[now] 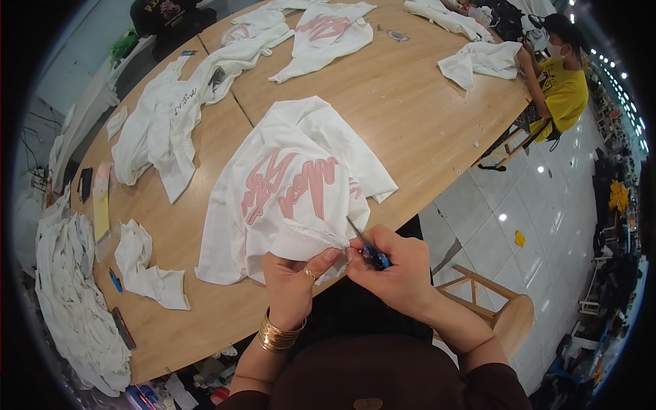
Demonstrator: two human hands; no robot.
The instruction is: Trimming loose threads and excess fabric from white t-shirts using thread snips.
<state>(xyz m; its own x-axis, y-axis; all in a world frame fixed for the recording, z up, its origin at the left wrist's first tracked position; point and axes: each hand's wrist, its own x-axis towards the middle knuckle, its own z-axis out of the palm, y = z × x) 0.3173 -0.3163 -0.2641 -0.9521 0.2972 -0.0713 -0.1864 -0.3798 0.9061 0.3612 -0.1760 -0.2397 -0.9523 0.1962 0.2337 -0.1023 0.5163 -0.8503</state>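
Wooden table [410,130] is worked from its near side: fabric edge of the white garment [287,184] pinched by left hand [292,279], blue snips [374,254] gripped in right hand [400,273]. Garment laid out toward 12 o'clock; co-worker [566,96] seen at 2.

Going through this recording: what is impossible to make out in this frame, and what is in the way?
- Head view: the left hand's other fingertips, under the white garment.
- Head view: part of the pointed tool's grip, covered by the right hand.
- Head view: whether the tool's tip touches fabric; too small to tell.
- Head view: the head of the person in a black shirt, cut off by the upper edge.
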